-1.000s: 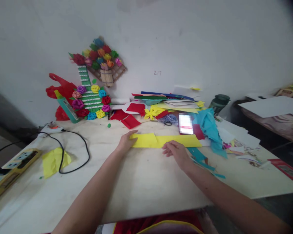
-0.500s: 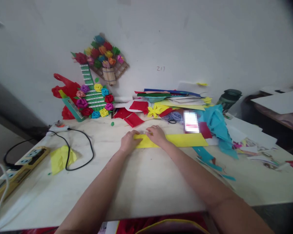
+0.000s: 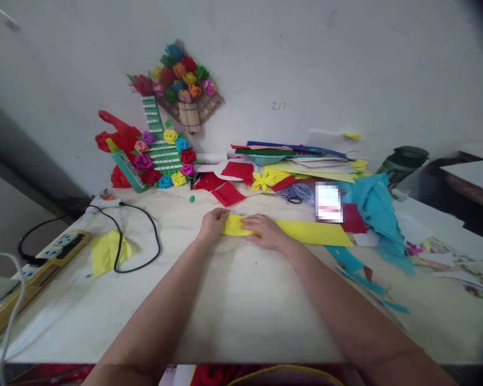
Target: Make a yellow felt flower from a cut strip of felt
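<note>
- We see the long yellow paper strip (image 3: 306, 231) lying flat on the pale wooden tabletop (image 3: 233, 300), at about 12 o'clock from our seat, running off toward 3 o'clock.
- Left hand (image 3: 212, 224): at the strip's left end, fingers curled over its edge, apparently pinching or pinning it; we cannot tell whether the paper is lifted there.
- Right hand (image 3: 265, 230): palm down, fingers laid flat and pressing on the strip just beside the left hand. The two hands are near each other but not touching.
- The work in hand looks like folding or creasing the left end of the strip. Our judgement on doing it well: keep the left end pinned so the strip does not skew, match the long edges before pressing, and run the flat fingers along the fold line in one firm stroke.
- Risk, as we judge it: thin paper buckles if pushed from both ends at once.
- Around it: red paper scraps (image 3: 227, 193) at 12 o'clock beyond the hands, crumpled turquoise paper (image 3: 376, 206) at 2 o'clock, a small yellow paper scrap (image 3: 107, 252) and a black cable (image 3: 145, 236) at 10 o'clock.
</note>
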Tool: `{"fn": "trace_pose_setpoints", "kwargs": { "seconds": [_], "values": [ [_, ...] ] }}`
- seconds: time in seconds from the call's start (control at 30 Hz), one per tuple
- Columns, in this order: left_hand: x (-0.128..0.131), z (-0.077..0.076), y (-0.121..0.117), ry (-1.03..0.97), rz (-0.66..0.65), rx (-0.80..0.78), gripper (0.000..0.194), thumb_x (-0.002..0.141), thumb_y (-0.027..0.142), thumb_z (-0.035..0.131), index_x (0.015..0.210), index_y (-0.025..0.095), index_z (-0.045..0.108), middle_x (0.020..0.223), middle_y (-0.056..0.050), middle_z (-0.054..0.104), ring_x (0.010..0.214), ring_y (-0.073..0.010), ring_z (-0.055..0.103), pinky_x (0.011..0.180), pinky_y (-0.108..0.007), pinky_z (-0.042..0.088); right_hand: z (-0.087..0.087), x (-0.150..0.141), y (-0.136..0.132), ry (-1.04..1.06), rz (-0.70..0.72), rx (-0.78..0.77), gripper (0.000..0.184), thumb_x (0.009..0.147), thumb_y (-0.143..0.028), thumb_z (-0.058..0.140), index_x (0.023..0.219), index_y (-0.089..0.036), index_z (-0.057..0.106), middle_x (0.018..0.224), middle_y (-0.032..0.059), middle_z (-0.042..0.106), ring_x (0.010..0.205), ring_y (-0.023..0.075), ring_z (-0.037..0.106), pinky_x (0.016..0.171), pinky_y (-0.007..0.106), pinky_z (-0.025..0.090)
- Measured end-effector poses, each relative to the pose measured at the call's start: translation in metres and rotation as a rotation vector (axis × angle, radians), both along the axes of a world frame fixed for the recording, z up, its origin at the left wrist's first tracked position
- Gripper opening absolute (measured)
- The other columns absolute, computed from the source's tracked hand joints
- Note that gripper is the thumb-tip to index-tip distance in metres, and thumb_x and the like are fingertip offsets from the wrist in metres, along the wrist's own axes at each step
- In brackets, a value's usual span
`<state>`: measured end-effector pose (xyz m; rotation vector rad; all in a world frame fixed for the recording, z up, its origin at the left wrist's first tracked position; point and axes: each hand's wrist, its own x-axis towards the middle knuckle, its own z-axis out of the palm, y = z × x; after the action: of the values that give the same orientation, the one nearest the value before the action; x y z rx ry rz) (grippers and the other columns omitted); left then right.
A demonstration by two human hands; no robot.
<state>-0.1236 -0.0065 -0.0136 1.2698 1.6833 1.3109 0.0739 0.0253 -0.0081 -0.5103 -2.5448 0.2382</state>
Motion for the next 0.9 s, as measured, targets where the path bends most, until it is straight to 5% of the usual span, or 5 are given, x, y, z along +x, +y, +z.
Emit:
{"fn": "trace_pose_setpoints", "kwargs": {
  "seconds": [0.3, 0.63, 0.9],
  "values": [
    [-0.013, 0.01, -0.007, -0.355, -0.175, -0.112, 0.041, 0.058, 0.019, 0.046, 0.097, 0.012, 0.055, 0.068, -0.004, 0.06, 0.061, -0.0163, 0.056, 0.055, -0.026, 0.043, -0.01, -0.001, 0.008, 0.028, 0.0, 0.04, 0.025, 0.076, -0.024, 0.048, 0.095, -0.019, 0.062, 0.105, 0.0062, 0.06, 0.098, 0.017, 0.051, 0.084, 0.035, 0.041],
    [-0.015, 0.017, -0.012, -0.45, -0.288, -0.122, 0.052, 0.05, 0.01, 0.042, 0.101, 0.012, 0.051, 0.064, -0.003, 0.059, 0.061, -0.016, 0.057, 0.055, -0.026, 0.044, -0.005, -0.005, 0.002, 0.029, -0.103, 0.063, 0.023, 0.079, -0.023, 0.043, 0.089, -0.016, 0.062, 0.098, 0.0067, 0.063, 0.091, 0.0156, 0.055, 0.08, 0.03, 0.046],
    [-0.013, 0.02, -0.013, -0.452, -0.298, -0.119, 0.052, 0.051, 0.008, 0.045, 0.103, 0.011, 0.048, 0.068, -0.005, 0.06, 0.059, -0.0151, 0.057, 0.053, -0.025, 0.045, -0.011, -0.003, 0.006, -0.013, -0.016, 0.112, 0.025, 0.079, -0.023, 0.042, 0.091, -0.018, 0.063, 0.103, 0.0059, 0.061, 0.099, 0.0159, 0.052, 0.084, 0.032, 0.044]
  ]
}}
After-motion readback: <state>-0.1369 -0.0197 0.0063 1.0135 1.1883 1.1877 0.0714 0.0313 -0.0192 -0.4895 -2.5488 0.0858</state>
